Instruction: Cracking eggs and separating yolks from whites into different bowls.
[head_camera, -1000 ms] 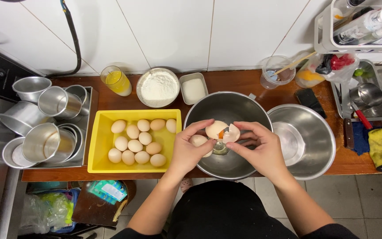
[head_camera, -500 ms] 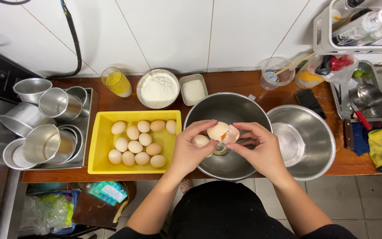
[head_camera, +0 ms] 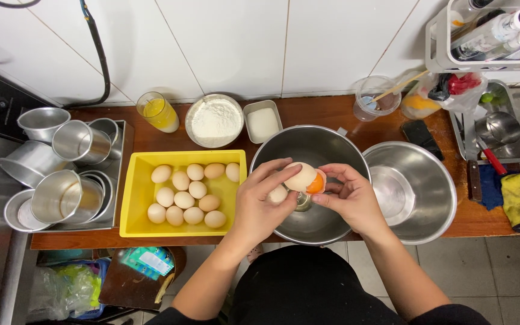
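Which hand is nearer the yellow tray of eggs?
Left. The left hand holds the cracked egg just right of the yellow tray; the right hand is farther right, over the steel bowl.

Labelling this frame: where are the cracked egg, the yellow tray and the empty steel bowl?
cracked egg [head_camera: 304,177], head view, pale shell.
yellow tray [head_camera: 129,198], head view, left wall.
empty steel bowl [head_camera: 434,174], head view, inner right wall.

Eggshell [head_camera: 301,176] in my fingers: matt, smooth; yolk glossy. Under it, polished steel bowl [head_camera: 326,150]. At nine o'clock, glossy yellow plastic tray [head_camera: 136,198]. Worn wooden counter [head_camera: 320,111], dull sheen.
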